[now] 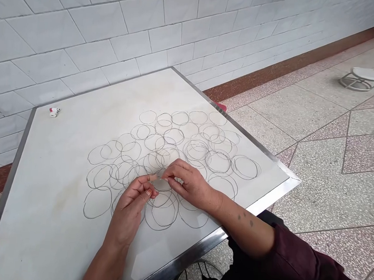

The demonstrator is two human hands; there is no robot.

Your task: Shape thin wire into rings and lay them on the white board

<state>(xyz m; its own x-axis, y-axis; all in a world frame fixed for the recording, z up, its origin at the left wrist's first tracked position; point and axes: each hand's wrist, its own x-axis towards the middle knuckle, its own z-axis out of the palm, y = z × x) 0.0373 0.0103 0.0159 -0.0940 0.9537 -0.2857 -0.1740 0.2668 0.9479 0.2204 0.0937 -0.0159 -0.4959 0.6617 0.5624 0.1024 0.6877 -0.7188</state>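
Many thin wire rings [97,218] lie spread and overlapping on the white table [64,150]. Over the front part of the rings, my left hand [135,202] is closed, its fingertips pinched on a thin wire ring. Just to its right, my right hand [189,182] pinches at the same ring, thumb and forefinger together near my left fingertips. The held ring is hard to tell from the rings beneath it, and part of it is hidden by my fingers.
A small white and red object [54,111] sits at the table's far left corner. A tiled wall [133,24] runs behind the table. On the floor at the right stands a low white stool [367,74]. The table has a metal edge [187,257].
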